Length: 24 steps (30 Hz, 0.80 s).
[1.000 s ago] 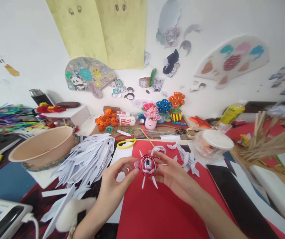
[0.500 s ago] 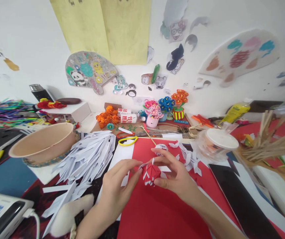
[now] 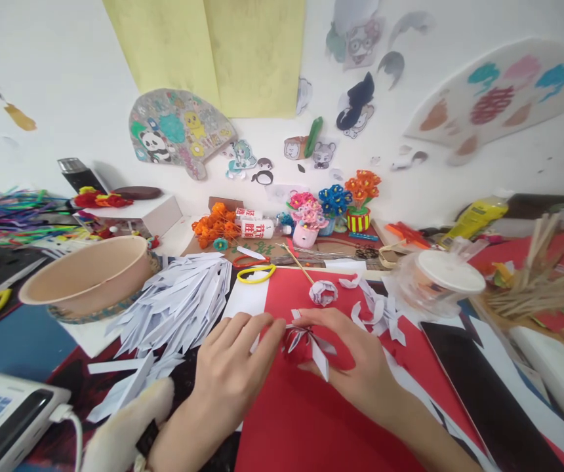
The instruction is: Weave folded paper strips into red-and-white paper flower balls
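Between my two hands, above a red sheet (image 3: 311, 419), is a small red-and-white folded paper piece (image 3: 306, 344) with white flaps sticking out. My right hand (image 3: 361, 357) curves round its right side, thumb below and fingers above, holding it. My left hand (image 3: 237, 354) pinches at its upper left edge with thumb and fingertips. Just beyond my fingers a white paper rose (image 3: 323, 293) on a thin wooden stick lies on the red sheet. Curled white paper pieces (image 3: 378, 308) are scattered to its right.
A big heap of folded white paper strips (image 3: 178, 301) lies left, beside a beige bowl (image 3: 85, 275). Yellow-handled scissors (image 3: 256, 274) lie ahead. At the right are a lidded tub (image 3: 449, 275) and a long black flat object (image 3: 483, 400); a white device with a cable (image 3: 11, 419) is at lower left.
The paper piece has been turned in my hands, so its white flaps now show instead of its red rounded side. The right hand has shifted slightly, uncovering the paper rose.
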Available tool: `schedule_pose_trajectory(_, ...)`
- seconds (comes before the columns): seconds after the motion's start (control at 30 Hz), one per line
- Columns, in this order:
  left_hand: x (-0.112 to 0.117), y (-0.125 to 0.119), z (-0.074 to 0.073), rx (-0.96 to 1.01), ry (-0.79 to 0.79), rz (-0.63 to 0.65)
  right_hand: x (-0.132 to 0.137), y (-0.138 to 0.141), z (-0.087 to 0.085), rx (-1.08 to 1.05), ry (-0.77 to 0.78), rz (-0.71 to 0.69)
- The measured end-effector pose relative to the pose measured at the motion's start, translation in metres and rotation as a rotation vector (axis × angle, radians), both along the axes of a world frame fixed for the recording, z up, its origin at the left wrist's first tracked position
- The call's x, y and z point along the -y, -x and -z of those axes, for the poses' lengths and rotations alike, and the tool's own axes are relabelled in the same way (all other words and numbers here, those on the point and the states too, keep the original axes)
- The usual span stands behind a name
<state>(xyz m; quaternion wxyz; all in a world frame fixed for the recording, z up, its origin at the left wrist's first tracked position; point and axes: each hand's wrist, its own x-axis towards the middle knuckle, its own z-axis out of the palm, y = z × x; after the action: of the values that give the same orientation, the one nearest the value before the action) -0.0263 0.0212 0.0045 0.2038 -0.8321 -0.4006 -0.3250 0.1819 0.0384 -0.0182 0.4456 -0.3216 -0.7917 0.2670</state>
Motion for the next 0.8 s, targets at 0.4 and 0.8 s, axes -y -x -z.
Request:
schedule_pose_trajectory(0.4,-0.003,0.002,-0.006,-0.171,-0.231,0.077,0.003,0.004,0.006,0.081,-0.276,0.064)
schedule_pose_trajectory(0.8,0.003,0.005,-0.012,-0.096,-0.164,0.169,0.008,0.004,-0.001,-0.008,-0.362,0.015)
